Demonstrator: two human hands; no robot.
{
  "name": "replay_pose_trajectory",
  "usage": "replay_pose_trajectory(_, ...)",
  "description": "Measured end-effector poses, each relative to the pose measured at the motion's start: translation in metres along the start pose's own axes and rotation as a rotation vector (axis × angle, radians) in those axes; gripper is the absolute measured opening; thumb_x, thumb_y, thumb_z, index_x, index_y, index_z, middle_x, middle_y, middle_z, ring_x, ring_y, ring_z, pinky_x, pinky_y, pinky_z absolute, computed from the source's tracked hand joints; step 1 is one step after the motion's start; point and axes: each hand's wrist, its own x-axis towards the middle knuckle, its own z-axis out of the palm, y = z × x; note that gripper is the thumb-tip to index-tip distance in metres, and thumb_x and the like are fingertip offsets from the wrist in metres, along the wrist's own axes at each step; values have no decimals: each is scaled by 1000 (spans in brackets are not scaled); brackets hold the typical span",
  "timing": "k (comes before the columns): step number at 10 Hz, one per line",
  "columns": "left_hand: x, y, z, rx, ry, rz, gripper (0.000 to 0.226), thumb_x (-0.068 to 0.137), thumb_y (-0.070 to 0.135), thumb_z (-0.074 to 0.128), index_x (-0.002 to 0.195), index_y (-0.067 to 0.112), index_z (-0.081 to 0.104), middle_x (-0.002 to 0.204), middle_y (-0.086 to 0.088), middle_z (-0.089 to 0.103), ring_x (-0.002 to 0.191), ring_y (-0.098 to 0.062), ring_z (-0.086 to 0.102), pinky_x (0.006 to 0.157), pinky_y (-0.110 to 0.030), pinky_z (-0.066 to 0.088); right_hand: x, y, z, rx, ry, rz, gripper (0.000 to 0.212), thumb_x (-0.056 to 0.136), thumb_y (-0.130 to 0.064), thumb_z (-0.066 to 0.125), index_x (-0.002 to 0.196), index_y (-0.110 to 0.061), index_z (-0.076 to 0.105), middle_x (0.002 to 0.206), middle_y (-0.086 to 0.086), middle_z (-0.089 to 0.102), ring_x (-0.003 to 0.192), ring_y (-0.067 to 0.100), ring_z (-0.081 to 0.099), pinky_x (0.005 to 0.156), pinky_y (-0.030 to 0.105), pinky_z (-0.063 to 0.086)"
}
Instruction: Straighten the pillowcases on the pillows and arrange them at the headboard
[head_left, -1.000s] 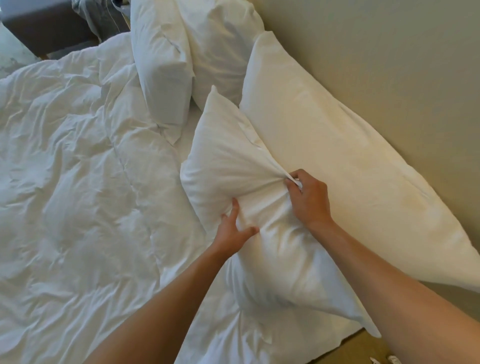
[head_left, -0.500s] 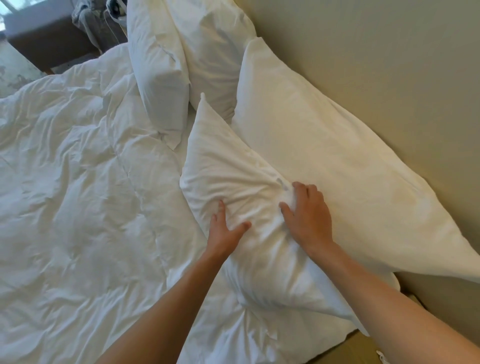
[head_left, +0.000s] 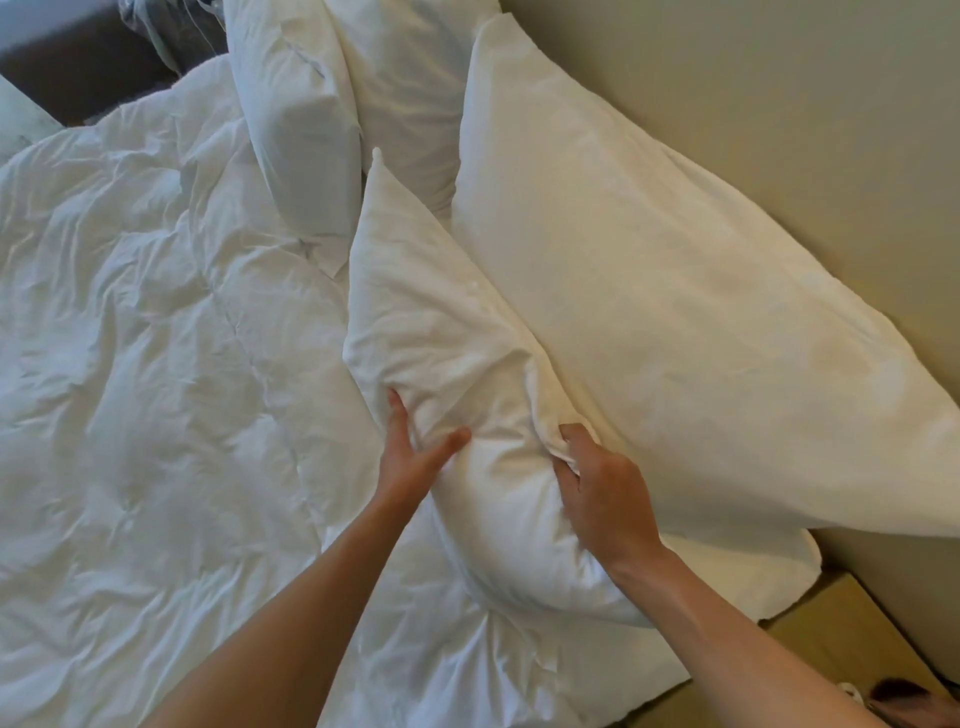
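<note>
Hands (head_left: 415, 457) (head_left: 602, 493) at pillow (head_left: 441, 332) edge, beside duvet (head_left: 156, 364)

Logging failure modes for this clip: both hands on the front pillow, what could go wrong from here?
1. The right hand pinches bunched fabric on the front pillow; tugging may deepen the creases.
2. The big pillow leans on the wall just behind; a shove could tip it.
3. The front pillow's near end overhangs the duvet edge and might slip off.
</note>
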Motion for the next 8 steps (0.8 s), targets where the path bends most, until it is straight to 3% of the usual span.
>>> replay_pose_trajectory(1,15,1,11,-49,-8,34,125,54,77,86,144,76,0,157,17,43,140,-20,49,113,-50,46,3,8,-11,72,76,-29,22,94,-13,66,115,-7,71,79,11,75,67,37,70,59,32,52)
replay_pose_trajectory(2,27,22,24,-113,-23,99,125,56,69,90,148,71,6,145,32,49,135,-10,51,113,-46,46,12,12,-30,114,177,-40,23,97,-21,55,109,-9,71,67,-4,58,54,19,55,58,14,33)
replay_pose_trajectory(3,37,43,38,-141,-55,119,127,57,63,92,150,67,6,146,36,45,136,-4,48,116,-40,42,26,23,-42,99,198,-2,17,95,-18,59,107,-15,71,65,-2,61,55,20,54,55,22,35)
replay_pose_trajectory(4,28,44,41,-62,-44,81,131,60,66,88,155,58,-1,159,15,38,142,-15,44,118,-45,39,31,30,-38,-35,83,32,16,97,-21,63,112,-16,69,79,8,74,70,36,68,57,34,44)
replay_pose_trajectory(6,-20,48,26,118,-55,55,104,81,52,79,163,32,17,161,1,41,147,-24,41,118,-44,40,24,22,-44,-104,-112,203,33,99,-53,56,121,-29,55,104,-1,71,91,29,69,64,34,43)
replay_pose_trajectory(7,-43,66,22,201,-84,36,98,85,51,75,163,24,22,164,-3,36,150,-25,36,121,-43,36,24,11,-63,-171,-217,238,54,96,-52,62,141,-24,50,133,5,59,119,30,58,88,41,52)
replay_pose_trajectory(8,-62,78,31,311,-118,41,93,89,53,71,163,23,24,166,-6,32,152,-27,32,122,-43,32,36,-5,-107,-36,-141,207,53,94,-44,70,141,-22,56,136,6,55,125,27,56,101,43,51)
